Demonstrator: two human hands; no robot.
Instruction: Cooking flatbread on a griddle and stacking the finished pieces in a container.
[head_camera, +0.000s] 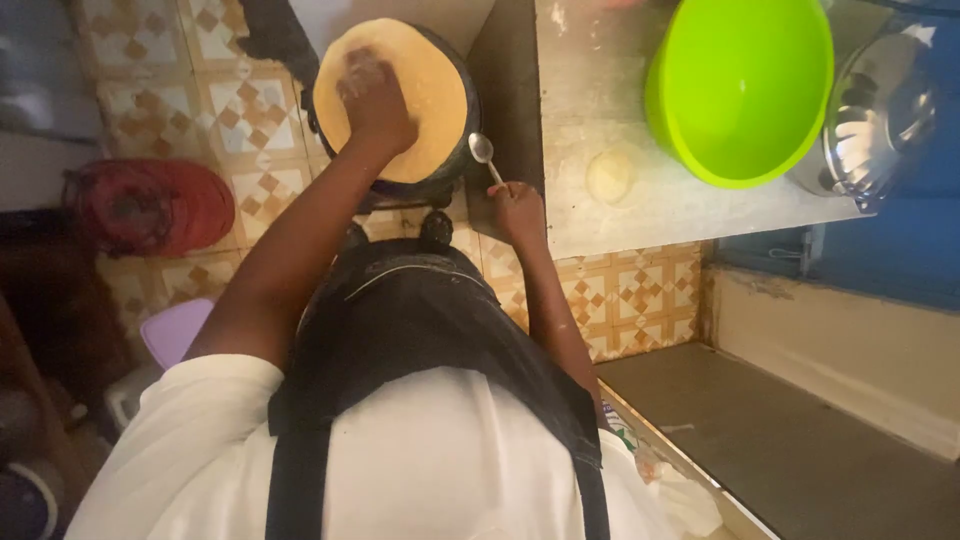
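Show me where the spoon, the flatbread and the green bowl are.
spoon (481, 148), head view, on its shiny bowl end.
flatbread (435, 95), head view, on its bare right half.
green bowl (745, 85), head view, on its inner wall.

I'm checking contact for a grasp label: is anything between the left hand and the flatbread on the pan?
Nothing visible: the left hand lies directly on the flatbread. The spoon is off to the side in the right hand.

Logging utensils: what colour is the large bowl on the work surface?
Bright lime green bowl, clearest in the head view.
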